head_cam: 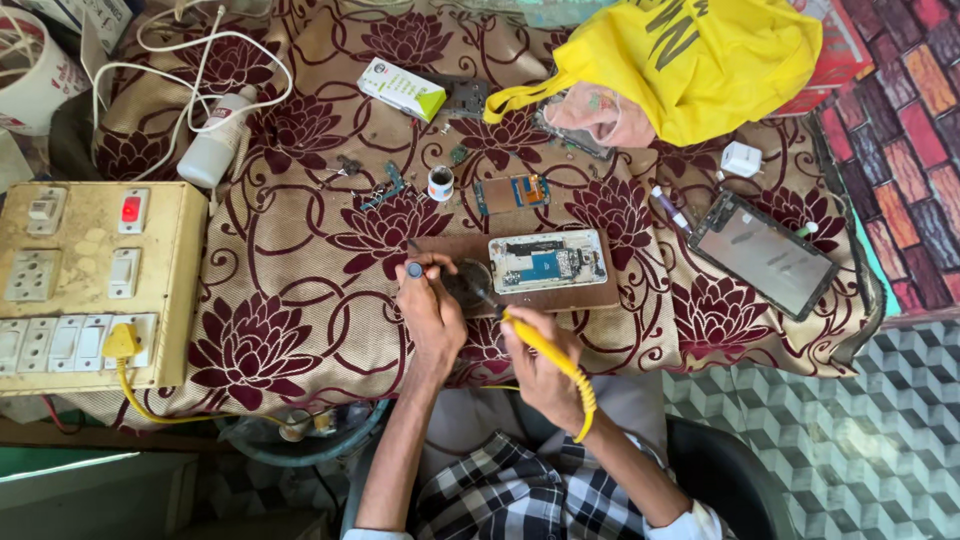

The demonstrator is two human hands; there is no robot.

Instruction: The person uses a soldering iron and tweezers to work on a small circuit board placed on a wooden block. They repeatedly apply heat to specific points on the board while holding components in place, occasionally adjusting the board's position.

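Soldering iron over a small round part on the wooden board.

My right hand (540,362) grips the yellow soldering iron (548,352); my left hand (432,310) pinches a small tool beside the round part (466,283), the opened phone (548,261) at its 3 o'clock.

- Wooden board (560,297): lies on the table (300,300), at its near edge; taken as the landmark.
- Opened phone (548,261): on the board.
- Round tin (466,283): on the board's left part.
- Left hand (432,312): at the board's left end.
- Right hand (535,362), holding the soldering iron (545,350): just before the board.
- Small circuit board (512,193): behind the board.
- Small pot (440,183): behind, slightly left.
- Switchboard (90,285): far left.
- Bottle (215,145): behind and left.
- Phone screen (765,255): right.
- Bag (690,60): behind and right.
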